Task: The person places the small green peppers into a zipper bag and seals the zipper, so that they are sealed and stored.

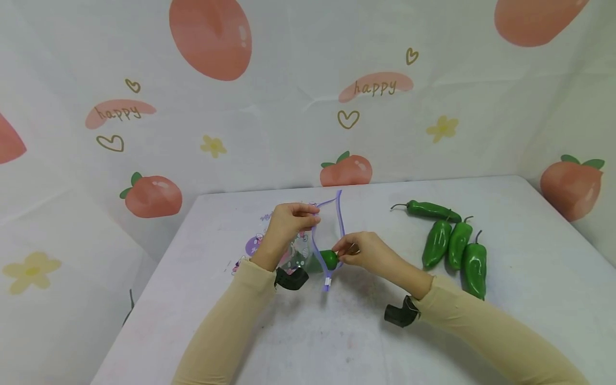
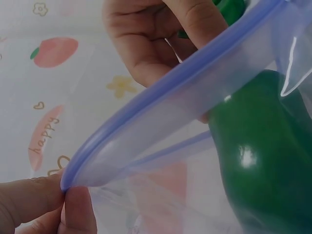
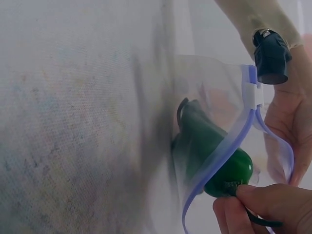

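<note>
My left hand point(image 1: 289, 224) pinches the purple-edged mouth of a clear zip bag point(image 2: 161, 102) between thumb and fingers, and the mouth gapes apart. In my right hand point(image 1: 368, 250) a glossy green chili pepper point(image 3: 236, 168) is pinched by its stem between thumb and fingertips. The body of that pepper lies inside the bag, its stem end at the opening. Deeper in the bag, a second dark curved stem point(image 3: 182, 111) shows through the hazy plastic. A white slider point(image 1: 328, 282) sits at the near end of the bag's purple zip.
To the right on the white table point(image 1: 337, 342) lie several green peppers, one crosswise pepper point(image 1: 433, 210) behind a row. A black wrist camera point(image 1: 292, 279) hangs below the left sleeve and another black camera point(image 1: 401, 313) below the right. A fruit-printed cloth point(image 1: 269, 128) stands behind the table.
</note>
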Demonstrator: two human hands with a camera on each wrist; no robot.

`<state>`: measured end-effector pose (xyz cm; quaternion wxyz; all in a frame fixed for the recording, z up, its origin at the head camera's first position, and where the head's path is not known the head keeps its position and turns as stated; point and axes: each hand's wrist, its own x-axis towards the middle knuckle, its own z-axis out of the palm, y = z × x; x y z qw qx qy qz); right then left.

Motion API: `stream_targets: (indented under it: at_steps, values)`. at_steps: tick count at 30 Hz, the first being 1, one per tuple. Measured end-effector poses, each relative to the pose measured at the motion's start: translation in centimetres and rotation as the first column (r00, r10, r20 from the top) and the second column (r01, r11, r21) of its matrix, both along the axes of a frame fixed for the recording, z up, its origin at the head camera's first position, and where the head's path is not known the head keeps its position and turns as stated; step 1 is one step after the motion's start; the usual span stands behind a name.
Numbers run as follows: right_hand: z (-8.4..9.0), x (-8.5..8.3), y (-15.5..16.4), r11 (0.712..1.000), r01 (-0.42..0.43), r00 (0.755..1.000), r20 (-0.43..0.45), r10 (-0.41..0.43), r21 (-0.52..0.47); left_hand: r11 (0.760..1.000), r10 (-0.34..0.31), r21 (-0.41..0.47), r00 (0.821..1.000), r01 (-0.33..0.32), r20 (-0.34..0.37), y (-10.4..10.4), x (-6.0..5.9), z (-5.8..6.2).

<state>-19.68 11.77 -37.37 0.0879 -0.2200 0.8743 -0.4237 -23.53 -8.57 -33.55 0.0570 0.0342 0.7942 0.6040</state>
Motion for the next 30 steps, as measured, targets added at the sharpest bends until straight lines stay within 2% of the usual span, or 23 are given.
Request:
stream_targets:
  at_steps: [12,30]
  values:
    - [0.01,-0.11,-0.28,0.999,-0.041,0.999,0.021,0.041,0.031,1.000,0.004,-0.001,1.000,-0.004,0.005,0.02,-0.10,-0.04]
    - [-0.37,-0.25,-0.44,0.993,-0.089,0.996,0.036,0.086,0.082,1.000,-0.001,0.029,1.000,0.002,-0.025,0.03,0.07,0.18]
